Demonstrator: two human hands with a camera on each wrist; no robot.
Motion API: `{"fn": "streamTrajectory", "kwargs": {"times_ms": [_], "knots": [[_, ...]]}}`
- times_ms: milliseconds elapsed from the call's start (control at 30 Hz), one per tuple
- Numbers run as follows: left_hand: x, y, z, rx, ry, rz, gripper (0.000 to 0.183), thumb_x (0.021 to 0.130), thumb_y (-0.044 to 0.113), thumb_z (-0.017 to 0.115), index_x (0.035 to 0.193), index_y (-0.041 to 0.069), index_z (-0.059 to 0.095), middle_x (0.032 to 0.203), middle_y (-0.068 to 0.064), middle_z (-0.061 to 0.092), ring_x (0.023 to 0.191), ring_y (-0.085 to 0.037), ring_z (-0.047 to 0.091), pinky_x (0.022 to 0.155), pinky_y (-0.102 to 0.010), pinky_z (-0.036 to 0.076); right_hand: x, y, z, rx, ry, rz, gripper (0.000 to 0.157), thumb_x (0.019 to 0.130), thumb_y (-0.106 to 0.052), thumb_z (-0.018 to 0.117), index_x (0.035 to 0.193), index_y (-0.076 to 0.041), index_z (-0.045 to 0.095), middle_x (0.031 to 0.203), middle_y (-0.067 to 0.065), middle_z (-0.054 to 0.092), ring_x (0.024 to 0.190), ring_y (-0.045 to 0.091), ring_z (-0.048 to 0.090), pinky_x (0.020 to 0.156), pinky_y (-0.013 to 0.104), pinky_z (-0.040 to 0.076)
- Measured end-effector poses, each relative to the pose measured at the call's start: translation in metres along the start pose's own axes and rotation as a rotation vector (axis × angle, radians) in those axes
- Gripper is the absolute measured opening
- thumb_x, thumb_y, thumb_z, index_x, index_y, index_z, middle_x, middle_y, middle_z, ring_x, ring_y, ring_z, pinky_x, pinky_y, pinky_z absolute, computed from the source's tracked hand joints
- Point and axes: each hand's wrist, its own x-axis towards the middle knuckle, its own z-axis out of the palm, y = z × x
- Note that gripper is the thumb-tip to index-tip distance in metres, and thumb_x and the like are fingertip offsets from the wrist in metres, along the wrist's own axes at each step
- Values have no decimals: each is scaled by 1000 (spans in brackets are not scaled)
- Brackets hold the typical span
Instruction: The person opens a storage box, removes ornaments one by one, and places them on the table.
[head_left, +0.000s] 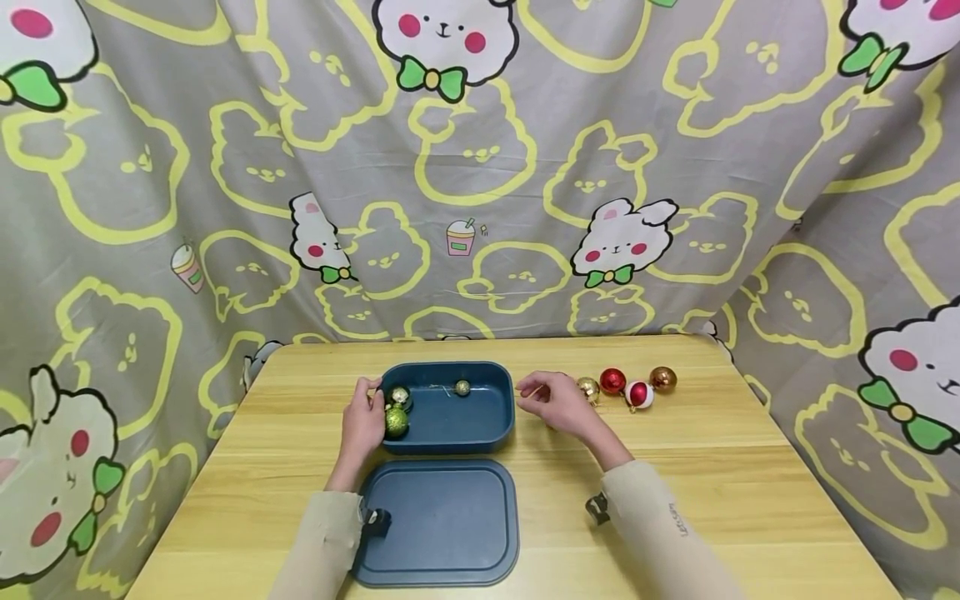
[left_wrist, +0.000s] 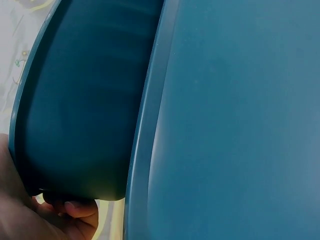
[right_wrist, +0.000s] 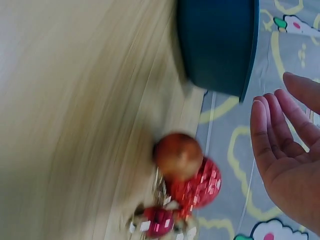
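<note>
My left hand (head_left: 363, 423) grips the left end of a dark blue box (head_left: 450, 448); in the left wrist view its curled fingers (left_wrist: 82, 210) show at the end of the box wall. Inside the box, a green ball ornament (head_left: 396, 421) and a pale gold one (head_left: 400, 395) lie at the left, and a small gold bauble (head_left: 462, 387) sits near the back wall. My right hand (head_left: 557, 403) hovers just past the box's right end, holding nothing, fingers loosely bent. Beside it lie a gold bauble (head_left: 588, 387) and a red bauble (head_left: 612, 381).
A red-and-white bauble (head_left: 639, 395) and a bronze bauble (head_left: 663, 379) lie farther right on the wooden table (head_left: 712, 492). The flat blue lid (head_left: 442, 525) rests in front of the box, under my left sleeve. A patterned curtain (head_left: 480, 283) hangs behind the table and at both sides.
</note>
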Motion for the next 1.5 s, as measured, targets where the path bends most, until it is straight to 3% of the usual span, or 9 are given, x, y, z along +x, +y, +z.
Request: {"fn": "streamTrajectory", "kwargs": {"times_ms": [267, 567, 867, 1067, 1500], "knots": [[2, 0, 2, 3, 14, 12, 29, 111, 15, 45, 136, 7, 55, 68, -5, 45, 58, -20, 41, 58, -34, 34, 12, -21, 32, 59, -63, -43, 17, 94, -13, 77, 111, -10, 75, 99, 3, 73, 89, 14, 65, 80, 30, 56], [1, -1, 2, 3, 15, 7, 28, 111, 15, 45, 136, 8, 54, 68, -6, 45, 58, -21, 41, 57, -34, 35, 27, -41, 77, 47, -159, -112, 18, 96, -16, 76, 113, -12, 75, 101, 1, 72, 89, 11, 66, 82, 28, 55], [1, 0, 3, 6, 21, -5, 29, 111, 16, 45, 137, 8, 55, 71, -7, 48, 60, -21, 45, 58, -34, 36, 38, -59, 116, 93, -216, -80, 26, 96, -18, 76, 119, -6, 74, 105, 2, 72, 92, 13, 66, 83, 30, 55], [0, 1, 2, -1, 13, -13, 28, 112, 17, 42, 136, 8, 54, 75, -11, 54, 64, -21, 48, 60, -33, 38, 47, -71, 135, 92, -235, -58, 28, 95, -18, 77, 121, -8, 73, 107, 5, 72, 90, 12, 67, 80, 28, 56], [0, -3, 2, -29, 12, -26, 30, 112, 20, 41, 138, 11, 55, 73, -7, 50, 59, -19, 45, 56, -33, 38, 58, -84, 159, -36, -240, -35, 35, 94, -26, 79, 125, -12, 71, 114, 8, 68, 93, 16, 67, 80, 28, 54]]}}
